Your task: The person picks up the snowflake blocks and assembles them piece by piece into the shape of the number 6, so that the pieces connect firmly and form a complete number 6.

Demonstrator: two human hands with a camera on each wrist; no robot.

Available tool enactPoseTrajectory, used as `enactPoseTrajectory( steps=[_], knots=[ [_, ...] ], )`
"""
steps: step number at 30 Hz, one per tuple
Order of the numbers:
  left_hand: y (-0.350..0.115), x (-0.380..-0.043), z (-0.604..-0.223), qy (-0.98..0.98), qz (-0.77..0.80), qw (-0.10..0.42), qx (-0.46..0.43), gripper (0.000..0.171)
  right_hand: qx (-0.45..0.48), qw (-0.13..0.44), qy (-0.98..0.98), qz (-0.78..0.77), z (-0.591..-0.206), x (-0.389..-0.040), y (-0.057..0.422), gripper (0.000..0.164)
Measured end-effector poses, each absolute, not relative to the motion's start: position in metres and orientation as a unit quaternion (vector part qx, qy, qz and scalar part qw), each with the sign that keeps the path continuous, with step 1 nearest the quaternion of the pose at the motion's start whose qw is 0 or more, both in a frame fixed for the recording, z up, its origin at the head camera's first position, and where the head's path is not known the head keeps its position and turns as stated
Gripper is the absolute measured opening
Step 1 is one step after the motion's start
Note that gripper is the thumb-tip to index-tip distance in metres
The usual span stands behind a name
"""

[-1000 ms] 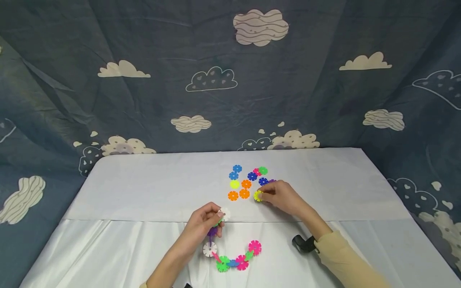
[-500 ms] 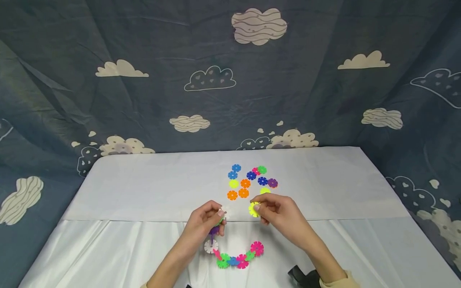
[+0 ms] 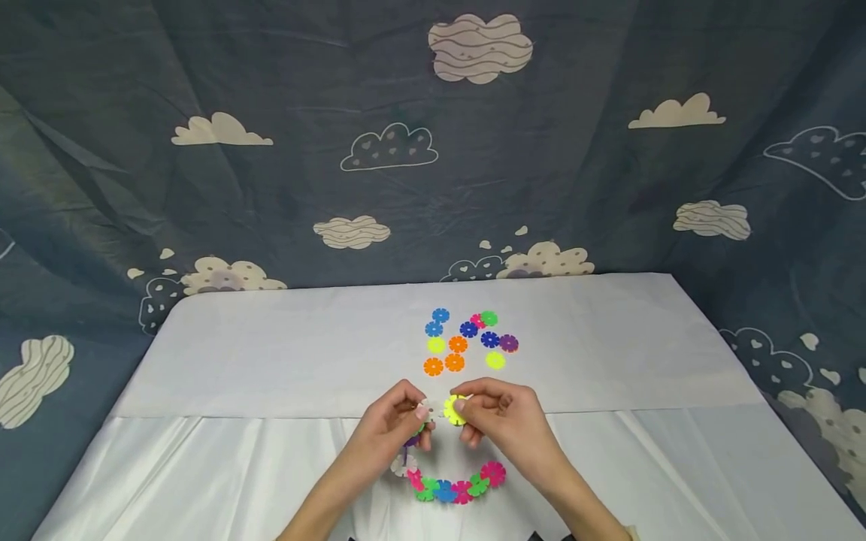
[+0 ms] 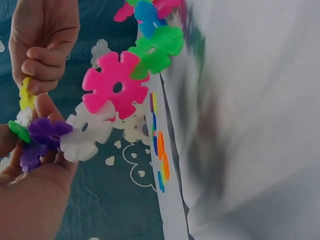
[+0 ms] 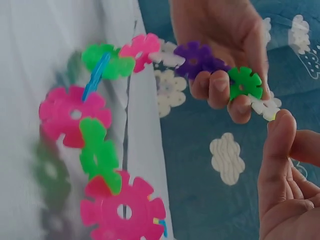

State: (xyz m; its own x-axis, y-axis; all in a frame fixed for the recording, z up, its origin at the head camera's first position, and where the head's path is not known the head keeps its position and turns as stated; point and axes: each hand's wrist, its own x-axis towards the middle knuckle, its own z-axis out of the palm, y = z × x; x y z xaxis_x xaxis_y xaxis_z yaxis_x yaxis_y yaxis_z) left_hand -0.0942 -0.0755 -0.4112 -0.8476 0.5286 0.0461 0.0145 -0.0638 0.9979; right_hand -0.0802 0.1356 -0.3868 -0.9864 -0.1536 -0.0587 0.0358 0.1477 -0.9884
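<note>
A chain of slotted snowflake discs hangs in a curve from my left hand [image 3: 386, 424], whose thumb and fingers pinch it near its white end disc [image 5: 265, 107]. Next to that come a green disc [image 5: 245, 84], purple ones [image 5: 195, 60] and another white disc [image 4: 87, 132]. The far end of the chain is a pink disc [image 3: 493, 473], low on the right. My right hand [image 3: 510, 417] pinches a yellow disc [image 3: 454, 410] by its edge, close beside the white end disc. Whether the two discs touch I cannot tell. In the right wrist view the thumb hides most of the yellow one.
Loose discs lie flat further back on the white-covered table [image 3: 271, 353]: orange [image 3: 455, 362], yellow [image 3: 495, 361], dark blue [image 3: 490, 340], purple [image 3: 509, 343] and others. A dark curtain with clouds [image 3: 389, 148] hangs behind.
My right hand has brought the yellow disc from the loose discs leftward and nearer, up to the white end disc. My left hand keeps its grip, and the chain has shifted slightly right.
</note>
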Motion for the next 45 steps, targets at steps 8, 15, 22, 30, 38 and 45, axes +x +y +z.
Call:
enactPoseTrajectory(
  steps=[8,15,22,30,38,45],
  knots=[
    [-0.075,-0.092,-0.413,0.708,0.652,0.129,0.237,0.014,-0.011,0.135,0.736,-0.663,-0.386,-0.082,0.135,0.025],
    [-0.072,-0.09,-0.414,0.731,0.632,0.105,0.235,0.015,0.002,0.157,0.709,-0.687,-0.389,-0.084,0.134,0.027],
    [-0.072,-0.091,-0.415,0.77,0.604,0.117,0.167,0.014,-0.01,0.159,0.705,-0.691,-0.399,-0.09,0.131,0.039],
    [-0.077,-0.099,-0.418,0.744,0.646,0.116,0.123,0.021,-0.001,0.072,0.808,-0.585,-0.415,-0.112,0.16,0.021],
    [-0.077,-0.101,-0.421,0.7,0.688,0.154,0.116,0.021,-0.053,0.018,0.908,-0.415,-0.432,-0.154,0.194,0.022],
    [-0.079,-0.104,-0.422,0.679,0.705,0.19,0.078,0.021,-0.096,0.057,0.914,-0.389,-0.442,-0.186,0.21,0.038]
  ],
)
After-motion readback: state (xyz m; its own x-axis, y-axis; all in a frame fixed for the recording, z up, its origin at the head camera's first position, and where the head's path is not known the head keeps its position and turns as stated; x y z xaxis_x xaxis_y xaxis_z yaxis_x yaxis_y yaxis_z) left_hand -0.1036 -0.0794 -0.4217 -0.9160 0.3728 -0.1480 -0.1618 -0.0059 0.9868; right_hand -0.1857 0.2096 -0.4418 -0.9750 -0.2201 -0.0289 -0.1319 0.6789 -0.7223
